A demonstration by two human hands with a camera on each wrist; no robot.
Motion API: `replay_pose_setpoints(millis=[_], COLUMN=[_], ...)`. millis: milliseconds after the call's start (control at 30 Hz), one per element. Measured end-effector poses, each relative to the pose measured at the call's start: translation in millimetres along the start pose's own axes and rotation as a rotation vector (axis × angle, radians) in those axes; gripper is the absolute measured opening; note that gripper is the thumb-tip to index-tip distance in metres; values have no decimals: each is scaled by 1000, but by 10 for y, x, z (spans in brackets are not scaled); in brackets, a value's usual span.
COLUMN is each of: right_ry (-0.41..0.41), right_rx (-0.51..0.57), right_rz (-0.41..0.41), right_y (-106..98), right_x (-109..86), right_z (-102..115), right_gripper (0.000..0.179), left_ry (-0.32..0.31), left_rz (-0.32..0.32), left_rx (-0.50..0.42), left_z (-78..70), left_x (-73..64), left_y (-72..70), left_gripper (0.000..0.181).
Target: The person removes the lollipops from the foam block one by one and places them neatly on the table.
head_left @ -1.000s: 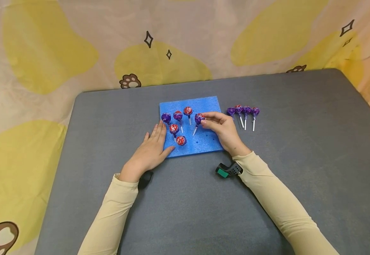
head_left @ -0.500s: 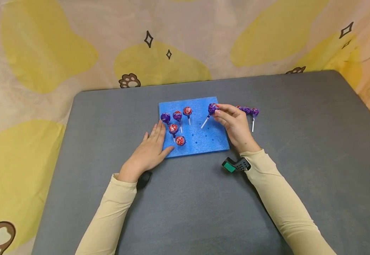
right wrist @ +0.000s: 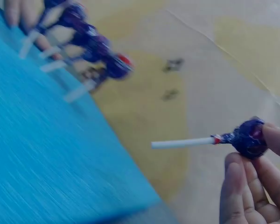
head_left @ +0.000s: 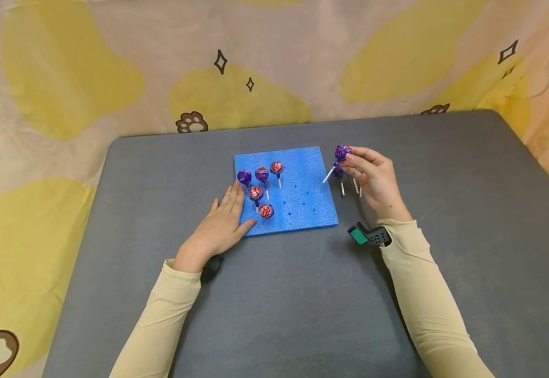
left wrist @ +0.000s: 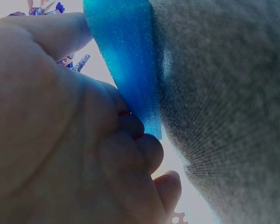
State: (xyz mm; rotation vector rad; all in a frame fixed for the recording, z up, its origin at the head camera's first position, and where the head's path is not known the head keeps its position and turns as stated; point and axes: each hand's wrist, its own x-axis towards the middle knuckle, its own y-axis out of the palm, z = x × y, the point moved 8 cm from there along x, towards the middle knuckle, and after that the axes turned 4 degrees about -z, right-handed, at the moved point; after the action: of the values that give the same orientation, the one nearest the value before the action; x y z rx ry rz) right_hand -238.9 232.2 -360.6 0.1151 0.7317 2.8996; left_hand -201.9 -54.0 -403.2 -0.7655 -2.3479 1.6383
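Note:
My right hand (head_left: 371, 176) pinches a purple-wrapped lollipop (right wrist: 250, 138) by its candy head between thumb and fingers. Its white stick points down and to the left, just past the right edge of a blue foam board (head_left: 298, 173). Straight-fingered, my left hand (head_left: 218, 226) rests against the board's left edge, thumb over the front corner. Several lollipops stand in the left part of the board, among them a red-topped lollipop (head_left: 276, 167) and a purple lollipop (head_left: 244, 177). Small holes dot the board's right half.
Partly behind my right hand, more lollipops (head_left: 339, 170) lie on the grey table (head_left: 274, 304), beside the board's right edge. A patterned yellow and cream cloth (head_left: 274, 63) hangs behind the table's far edge.
My right hand has carried the lollipop rightward from above the board to beyond its right edge, in front of the loose lollipops. My left hand has stayed at the board's left edge.

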Motion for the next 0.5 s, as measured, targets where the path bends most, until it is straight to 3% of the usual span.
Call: replay_pose_setpoints(millis=[300, 500], right_ry=[3, 82], right_rx=[129, 137], right_rz=[-52, -96], right_y=[-552, -893], right_x=[69, 51], right_z=[199, 167], right_gripper=[9, 10], left_ry=[-21, -32], left_rz=[23, 47], left_rx=[-14, -70], left_z=[-1, -13], left_x=[5, -1], left_y=[-7, -16], left_gripper=[77, 77])
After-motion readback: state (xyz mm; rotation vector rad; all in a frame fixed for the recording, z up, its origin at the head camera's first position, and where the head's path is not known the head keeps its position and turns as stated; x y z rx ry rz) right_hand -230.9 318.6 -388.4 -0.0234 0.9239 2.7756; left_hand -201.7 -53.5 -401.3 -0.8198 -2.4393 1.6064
